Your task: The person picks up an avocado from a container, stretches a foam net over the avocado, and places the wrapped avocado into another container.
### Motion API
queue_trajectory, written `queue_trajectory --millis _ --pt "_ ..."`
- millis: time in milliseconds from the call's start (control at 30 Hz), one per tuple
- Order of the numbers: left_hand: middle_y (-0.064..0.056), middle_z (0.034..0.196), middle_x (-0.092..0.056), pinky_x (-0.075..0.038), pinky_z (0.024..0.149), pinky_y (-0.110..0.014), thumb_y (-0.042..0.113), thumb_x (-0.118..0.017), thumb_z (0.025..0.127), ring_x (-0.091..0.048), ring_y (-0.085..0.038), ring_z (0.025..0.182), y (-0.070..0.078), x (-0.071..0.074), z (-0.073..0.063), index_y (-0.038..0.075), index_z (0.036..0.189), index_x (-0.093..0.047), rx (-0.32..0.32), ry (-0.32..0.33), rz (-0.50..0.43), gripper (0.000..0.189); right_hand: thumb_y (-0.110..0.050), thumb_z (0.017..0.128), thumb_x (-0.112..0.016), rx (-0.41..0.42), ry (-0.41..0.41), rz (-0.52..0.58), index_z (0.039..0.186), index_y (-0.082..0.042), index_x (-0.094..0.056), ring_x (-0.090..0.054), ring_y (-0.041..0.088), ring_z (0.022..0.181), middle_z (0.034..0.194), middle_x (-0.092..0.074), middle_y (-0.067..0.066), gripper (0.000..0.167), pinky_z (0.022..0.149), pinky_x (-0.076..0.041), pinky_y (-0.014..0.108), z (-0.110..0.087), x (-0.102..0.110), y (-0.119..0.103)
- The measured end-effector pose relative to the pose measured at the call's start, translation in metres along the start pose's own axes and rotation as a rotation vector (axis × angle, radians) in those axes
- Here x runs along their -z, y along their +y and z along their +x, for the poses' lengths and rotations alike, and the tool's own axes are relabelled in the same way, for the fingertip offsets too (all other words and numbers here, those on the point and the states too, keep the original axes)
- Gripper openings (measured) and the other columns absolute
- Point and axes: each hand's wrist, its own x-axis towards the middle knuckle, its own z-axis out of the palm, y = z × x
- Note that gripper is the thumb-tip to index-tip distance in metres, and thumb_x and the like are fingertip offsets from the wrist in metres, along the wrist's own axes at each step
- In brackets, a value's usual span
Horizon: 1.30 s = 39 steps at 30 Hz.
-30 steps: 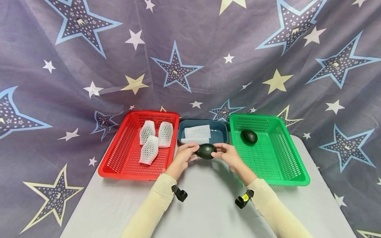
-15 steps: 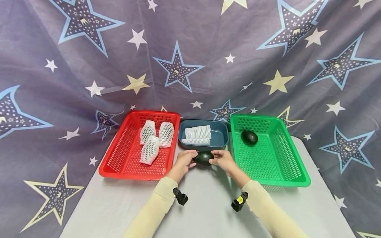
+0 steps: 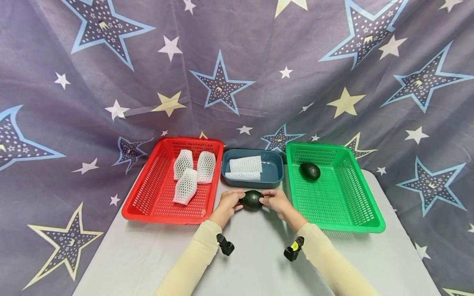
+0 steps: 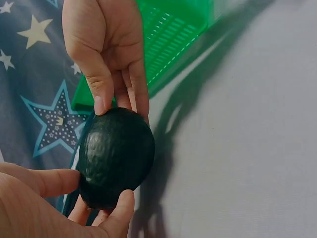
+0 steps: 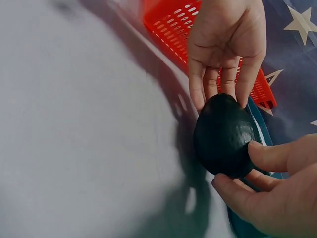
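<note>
Both hands hold one dark green avocado (image 3: pixel 252 199) between them, low over the grey table in front of the blue tray. My left hand (image 3: pixel 230 202) grips its left end with thumb and fingers. My right hand (image 3: pixel 275 200) pinches its right end. The left wrist view shows the avocado (image 4: pixel 116 156) between the left hand's fingers (image 4: pixel 44 191) below and the right hand (image 4: pixel 106 54) above. In the right wrist view the avocado (image 5: pixel 223 136) sits between the right hand (image 5: pixel 270 191) and the left hand (image 5: pixel 225 47).
A red basket (image 3: pixel 148 201) at the left holds three white foam nets (image 3: pixel 186 186). The blue tray (image 3: pixel 275 168) behind the hands holds one flat foam net (image 3: pixel 245 167). A green basket (image 3: pixel 352 213) at the right holds a second avocado (image 3: pixel 309 170). Star-patterned cloth hangs behind.
Both hands have brought the avocado down and a little towards me, from the blue tray's front rim to just over the table. The baskets' contents are unchanged.
</note>
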Motion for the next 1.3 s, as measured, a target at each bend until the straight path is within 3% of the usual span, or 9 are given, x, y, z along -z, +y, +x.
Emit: queue_trajectory --millis 167,367,533,967,1200,1300 --pt "-0.004 0.100 -0.069 -0.059 0.089 -0.040 0.001 -0.064 0.094 -0.061 -0.014 0.085 -0.003 0.000 0.002 -0.006 0.127 -0.065 0.006 0.001 -0.001 0.034 0.009 0.094 -0.061 -0.049 0.037 0.065 0.124 0.020 -0.059 -0.070 0.030 0.103 0.121 -0.063 0.033 0.031 0.102 -0.053 0.050 0.002 -0.002 0.000" --pt "-0.004 0.100 -0.068 -0.060 0.082 -0.035 0.002 -0.065 0.093 -0.058 -0.013 0.083 -0.007 0.001 0.005 -0.006 0.129 -0.064 0.005 0.000 0.002 0.036 0.010 0.093 -0.063 -0.074 0.097 0.086 0.117 0.019 -0.063 -0.071 0.023 0.091 0.098 -0.067 0.014 0.026 0.095 -0.058 0.044 0.004 -0.003 0.004" --pt "-0.003 0.100 -0.068 -0.058 0.081 -0.034 0.002 -0.065 0.093 -0.058 -0.013 0.085 -0.007 0.001 0.007 -0.006 0.129 -0.065 0.011 0.005 -0.005 0.036 0.010 0.093 -0.063 -0.080 0.111 0.088 0.114 0.018 -0.064 -0.068 0.016 0.084 0.089 -0.066 0.008 0.022 0.091 -0.060 0.040 0.006 -0.004 0.006" --pt "-0.004 0.104 -0.068 -0.055 0.080 -0.030 0.006 -0.063 0.095 -0.059 -0.010 0.086 -0.010 0.002 0.010 -0.003 0.131 -0.064 0.012 -0.007 0.009 0.037 0.008 0.093 -0.064 -0.075 0.133 0.070 0.113 0.017 -0.065 -0.069 0.021 0.087 0.092 -0.066 0.011 0.022 0.086 -0.062 0.036 0.005 -0.006 0.004" --pt "-0.015 0.127 -0.066 -0.055 0.085 -0.033 0.008 -0.063 0.096 -0.060 -0.014 0.099 -0.009 0.001 0.011 -0.003 0.131 -0.064 0.012 -0.004 -0.001 0.036 0.007 0.093 -0.064 -0.076 0.144 0.047 0.115 0.013 -0.066 -0.069 0.022 0.090 0.098 -0.067 0.013 0.023 0.093 -0.059 0.043 0.003 -0.009 0.000" --pt "-0.015 0.129 -0.065 -0.055 0.089 -0.036 0.007 -0.062 0.096 -0.060 -0.015 0.101 -0.009 0.001 0.010 -0.003 0.132 -0.063 0.015 -0.002 -0.006 0.037 0.006 0.093 -0.064 -0.068 0.146 0.045 0.117 0.013 -0.066 -0.067 0.020 0.087 0.096 -0.068 0.013 0.025 0.094 -0.059 0.046 0.003 -0.009 -0.001"
